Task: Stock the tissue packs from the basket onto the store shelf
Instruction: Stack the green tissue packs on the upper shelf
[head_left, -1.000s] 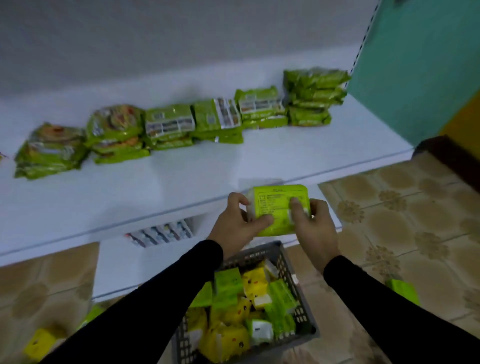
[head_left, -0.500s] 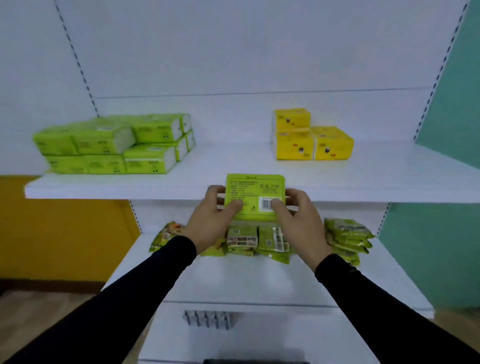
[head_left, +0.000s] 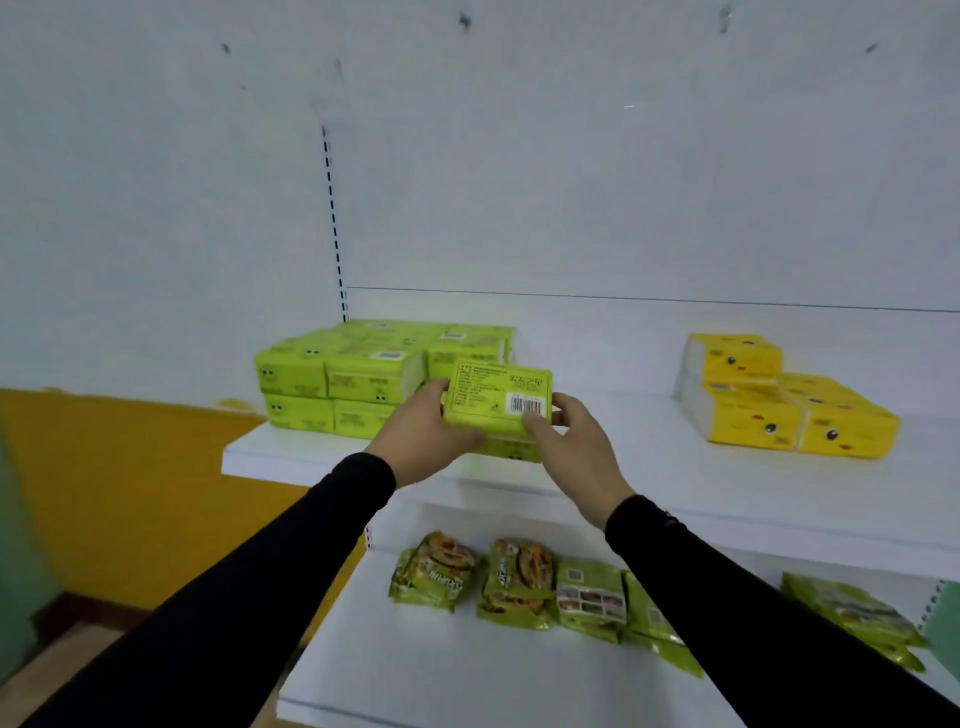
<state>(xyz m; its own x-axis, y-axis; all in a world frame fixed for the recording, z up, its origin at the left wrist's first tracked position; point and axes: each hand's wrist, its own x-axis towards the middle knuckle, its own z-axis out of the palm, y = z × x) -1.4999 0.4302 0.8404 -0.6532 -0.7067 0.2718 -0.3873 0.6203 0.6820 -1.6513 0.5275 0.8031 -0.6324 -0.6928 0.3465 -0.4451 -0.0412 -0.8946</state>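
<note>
A green tissue pack (head_left: 496, 397) with a barcode on its face is held between both hands over the white upper shelf (head_left: 649, 467). My left hand (head_left: 423, 439) grips its left side and my right hand (head_left: 574, 447) grips its right side. The pack sits on top of another green pack (head_left: 511, 451) at the right end of a stack of several green tissue packs (head_left: 353, 379). Yellow tissue packs (head_left: 779, 400) stand further right on the same shelf. The basket is out of view.
On the lower shelf (head_left: 415, 670) lies a row of green snack packets (head_left: 511, 584). A white back panel with a slotted upright (head_left: 332, 218) rises behind the shelves. An orange wall (head_left: 114, 483) lies to the left.
The view has swung up and left since the earlier frames. Both hands have carried the green pack from in front of the shelf edge onto the right end of the green stack.
</note>
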